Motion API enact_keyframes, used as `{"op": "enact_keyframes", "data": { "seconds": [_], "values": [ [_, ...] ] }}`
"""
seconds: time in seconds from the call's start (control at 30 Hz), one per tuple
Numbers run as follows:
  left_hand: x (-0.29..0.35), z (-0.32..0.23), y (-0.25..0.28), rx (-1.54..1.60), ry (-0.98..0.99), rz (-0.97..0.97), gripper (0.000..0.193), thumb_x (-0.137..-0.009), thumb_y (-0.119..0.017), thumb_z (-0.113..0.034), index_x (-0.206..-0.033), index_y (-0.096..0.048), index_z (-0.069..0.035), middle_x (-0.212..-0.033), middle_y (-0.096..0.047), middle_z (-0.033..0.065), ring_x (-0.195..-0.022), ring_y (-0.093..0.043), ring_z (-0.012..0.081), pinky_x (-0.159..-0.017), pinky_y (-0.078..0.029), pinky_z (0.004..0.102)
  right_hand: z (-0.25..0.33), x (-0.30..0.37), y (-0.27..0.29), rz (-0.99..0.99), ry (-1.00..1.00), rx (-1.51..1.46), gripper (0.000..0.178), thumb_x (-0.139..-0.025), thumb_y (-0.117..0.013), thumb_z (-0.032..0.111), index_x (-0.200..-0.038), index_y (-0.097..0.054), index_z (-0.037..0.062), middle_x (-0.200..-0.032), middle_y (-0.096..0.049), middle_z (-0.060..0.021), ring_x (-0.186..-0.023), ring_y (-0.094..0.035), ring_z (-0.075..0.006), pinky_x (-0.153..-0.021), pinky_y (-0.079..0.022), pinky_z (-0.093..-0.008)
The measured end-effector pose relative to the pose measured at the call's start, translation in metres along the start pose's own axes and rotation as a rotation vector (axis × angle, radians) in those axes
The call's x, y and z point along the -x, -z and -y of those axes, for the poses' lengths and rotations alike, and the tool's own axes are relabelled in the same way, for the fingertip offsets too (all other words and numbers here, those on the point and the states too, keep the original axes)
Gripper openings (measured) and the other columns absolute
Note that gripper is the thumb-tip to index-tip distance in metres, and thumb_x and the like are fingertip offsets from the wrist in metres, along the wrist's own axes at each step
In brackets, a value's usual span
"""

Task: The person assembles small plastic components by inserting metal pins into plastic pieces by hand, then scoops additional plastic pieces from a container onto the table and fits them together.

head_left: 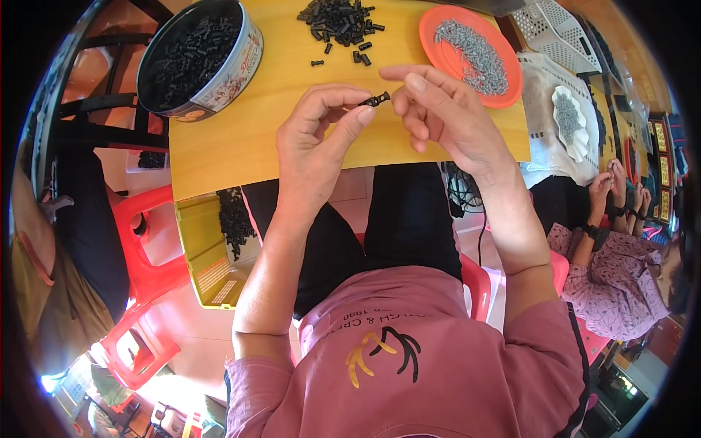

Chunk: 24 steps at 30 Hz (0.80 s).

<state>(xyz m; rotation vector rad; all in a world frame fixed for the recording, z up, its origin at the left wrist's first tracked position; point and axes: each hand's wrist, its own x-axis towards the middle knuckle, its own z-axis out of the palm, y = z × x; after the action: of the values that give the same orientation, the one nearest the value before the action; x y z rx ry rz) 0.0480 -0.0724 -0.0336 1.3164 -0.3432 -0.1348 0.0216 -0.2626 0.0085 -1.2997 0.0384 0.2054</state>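
The left hand (318, 139) gripped one black part (377, 99) between thumb and forefinger; the right hand (445, 109) stood open just beside it, fingers loosely spread. Whether a fingertip there touched the part could not be told.

The part was held above the yellow table (241, 146), not far inside its near edge, which ran below both hands. Bare tabletop lay left of the left hand, and another bare stretch separated the hands from the pile (339, 20) at the back. On the right there was less room: the red plate (451, 60) sat just beyond the right hand's fingers. The tin (232, 77) took up the far left corner.

Counted, there was one part in the grip, one pile of black parts with about six strays on its near side, one tin filled with more, and one plate of grey pins (485, 69). The pile and the pins were too many to count. One yellow bin (191, 241) stood below the table's left side.

The part's long axis slanted slightly, mostly crosswise to the person. Its free end pointed right and a little away, toward the right hand; the other end sat at the left fingertips.
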Motion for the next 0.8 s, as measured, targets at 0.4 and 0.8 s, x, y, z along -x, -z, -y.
{"op": "enact_keyframes", "data": {
  "seconds": [0.4, 0.8],
  "values": [
    [0.009, -0.004, -0.01, 0.026, -0.162, 0.072, 0.018, -0.085, -0.068, -0.001, -0.103, -0.066, -0.002, -0.122, -0.055, 0.0129, -0.106, -0.059, 0.0183, -0.091, -0.047, 0.0302, -0.018, 0.01, -0.009, 0.212, -0.192, -0.371, 0.029, -0.097, -0.059, 0.03, -0.096, -0.065, 0.0017, -0.077, -0.055, 0.001, -0.058, -0.045, -0.0032, -0.048, -0.039, -0.0208],
    [0.023, -0.029, -0.001, -0.223, -0.477, 0.178, 0.023, -0.08, -0.068, 0.004, -0.102, -0.068, -0.002, -0.108, -0.063, 0.0126, -0.099, -0.06, 0.0243, -0.081, -0.049, 0.0326, -0.028, 0.025, -0.038, 0.342, -0.127, -0.68, 0.018, -0.09, -0.068, 0.02, -0.099, -0.063, 0.0055, -0.068, -0.046, 0.006, -0.055, -0.038, -0.0016, -0.05, -0.039, -0.0194]
  ]
}}
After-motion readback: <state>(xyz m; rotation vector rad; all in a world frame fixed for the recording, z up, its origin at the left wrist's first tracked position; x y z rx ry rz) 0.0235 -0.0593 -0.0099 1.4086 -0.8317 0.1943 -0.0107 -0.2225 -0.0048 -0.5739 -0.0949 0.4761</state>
